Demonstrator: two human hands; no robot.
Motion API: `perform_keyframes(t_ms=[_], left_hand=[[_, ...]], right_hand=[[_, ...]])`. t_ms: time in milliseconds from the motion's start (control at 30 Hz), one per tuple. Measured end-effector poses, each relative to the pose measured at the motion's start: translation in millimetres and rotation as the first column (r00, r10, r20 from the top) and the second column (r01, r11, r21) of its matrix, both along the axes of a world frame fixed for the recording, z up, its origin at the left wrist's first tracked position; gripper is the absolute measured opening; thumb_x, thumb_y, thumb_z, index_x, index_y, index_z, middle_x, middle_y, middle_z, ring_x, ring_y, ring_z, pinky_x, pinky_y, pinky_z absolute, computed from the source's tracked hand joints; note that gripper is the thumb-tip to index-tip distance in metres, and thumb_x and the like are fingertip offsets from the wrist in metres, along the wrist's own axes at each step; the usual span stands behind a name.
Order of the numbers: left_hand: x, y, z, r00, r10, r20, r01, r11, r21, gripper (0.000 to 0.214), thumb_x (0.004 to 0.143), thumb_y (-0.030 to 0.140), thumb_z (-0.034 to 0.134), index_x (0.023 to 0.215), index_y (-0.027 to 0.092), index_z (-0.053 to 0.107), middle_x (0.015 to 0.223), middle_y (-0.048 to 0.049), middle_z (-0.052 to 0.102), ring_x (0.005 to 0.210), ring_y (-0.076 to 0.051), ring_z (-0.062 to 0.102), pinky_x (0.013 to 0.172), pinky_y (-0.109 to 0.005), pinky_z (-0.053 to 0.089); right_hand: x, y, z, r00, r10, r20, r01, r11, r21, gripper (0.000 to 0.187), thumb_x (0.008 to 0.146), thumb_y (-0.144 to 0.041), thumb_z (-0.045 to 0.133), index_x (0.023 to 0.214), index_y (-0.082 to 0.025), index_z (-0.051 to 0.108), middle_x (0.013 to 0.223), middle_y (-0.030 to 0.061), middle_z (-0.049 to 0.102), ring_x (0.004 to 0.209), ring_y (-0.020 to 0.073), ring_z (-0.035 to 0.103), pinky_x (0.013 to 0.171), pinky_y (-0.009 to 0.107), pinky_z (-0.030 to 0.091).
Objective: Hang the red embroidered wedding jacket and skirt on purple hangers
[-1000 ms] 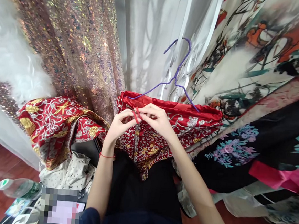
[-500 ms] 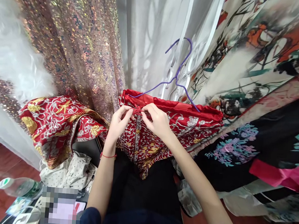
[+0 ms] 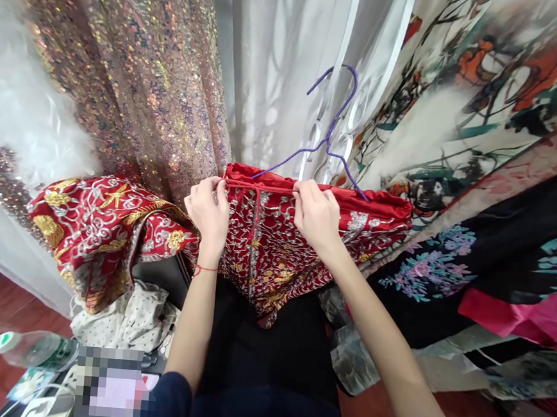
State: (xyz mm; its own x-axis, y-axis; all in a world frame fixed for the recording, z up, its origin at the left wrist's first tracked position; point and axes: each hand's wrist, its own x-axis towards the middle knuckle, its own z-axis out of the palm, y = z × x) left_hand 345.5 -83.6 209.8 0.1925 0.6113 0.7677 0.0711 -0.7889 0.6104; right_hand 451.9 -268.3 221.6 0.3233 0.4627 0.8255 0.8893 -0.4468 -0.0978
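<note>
A red garment with silver and gold embroidery [image 3: 275,247] hangs across my lap, its red satin top edge uppermost. Along that edge runs a thin red cord [image 3: 277,190], stretched nearly level with a small knot or crossing around its middle. My left hand [image 3: 209,209] pinches the cord near the garment's left corner. Over to the right, my right hand [image 3: 317,217] has closed fingers on the cord's other side. A purple hanger [image 3: 331,132] rises behind, its lower arms going down into the top edge. The fingertips of both hands are partly hidden.
Another red embroidered piece [image 3: 98,226] lies at left above dotted white cloth [image 3: 129,322]. A plastic bottle [image 3: 38,349] lies at lower left. Sequined fabric [image 3: 139,75] and white fluff [image 3: 32,93] hang at left. Black floral fabric [image 3: 428,271] hangs at right.
My hands have moved apart, left hand leftward and right hand rightward. The bunched red cord between them is now drawn out straight along the top edge.
</note>
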Motion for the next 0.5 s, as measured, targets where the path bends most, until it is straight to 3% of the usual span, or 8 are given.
perform_keyframes(t_ms=[133,200,333,433,500], left_hand=[[-1,5,-2.8,0.999,-0.047,-0.010,0.047,0.999,-0.016,0.012,0.093,0.032,0.058,0.090,0.021,0.063,0.095,-0.0072,0.071,0.093,-0.023,0.060,0.096,-0.038,0.039],[-3,6,-6.4,0.980,-0.197,-0.024,0.196,0.979,-0.047,0.017,0.096,0.035,0.054,0.092,0.020,0.060,0.096,-0.0073,0.069,0.091,-0.021,0.061,0.092,-0.035,0.043],[-1,2,-15.2,0.847,-0.532,-0.001,0.528,0.841,-0.117,0.020,0.094,0.037,0.057,0.106,0.020,0.054,0.107,-0.0075,0.068,0.099,-0.017,0.066,0.094,-0.031,0.048],[7,-5,-16.9,0.814,-0.581,-0.022,0.577,0.812,-0.087,0.039,0.084,0.031,0.070,0.116,0.021,0.051,0.118,-0.0096,0.068,0.111,-0.020,0.065,0.100,-0.034,0.049],[12,-10,-15.4,0.820,-0.572,-0.028,0.569,0.819,-0.077,0.036,0.084,0.029,0.070,0.114,0.021,0.053,0.114,-0.0088,0.070,0.107,-0.020,0.067,0.098,-0.035,0.051]], right_hand=[[2,-6,-1.3,0.999,-0.018,-0.029,0.019,0.999,0.044,0.029,0.103,-0.023,0.032,0.099,-0.019,0.061,0.091,0.0090,0.067,0.069,0.0184,0.055,0.068,0.034,0.040],[2,-6,-3.0,0.997,0.021,-0.077,-0.016,0.997,0.070,0.025,0.102,-0.024,0.036,0.097,-0.019,0.059,0.091,0.0087,0.067,0.067,0.0173,0.055,0.066,0.033,0.041],[-3,3,-5.7,0.968,0.127,-0.215,-0.098,0.985,0.143,0.013,0.096,-0.024,0.044,0.097,-0.020,0.056,0.093,0.0068,0.066,0.066,0.0156,0.058,0.061,0.030,0.043],[-14,18,-6.6,0.924,0.210,-0.318,-0.144,0.965,0.219,0.019,0.095,-0.028,0.048,0.111,-0.021,0.054,0.098,0.0065,0.069,0.066,0.0155,0.061,0.060,0.031,0.048],[-22,29,-6.9,0.901,0.251,-0.353,-0.174,0.956,0.237,0.031,0.094,-0.034,0.055,0.122,-0.022,0.053,0.104,0.0070,0.070,0.069,0.0169,0.064,0.064,0.033,0.053]])
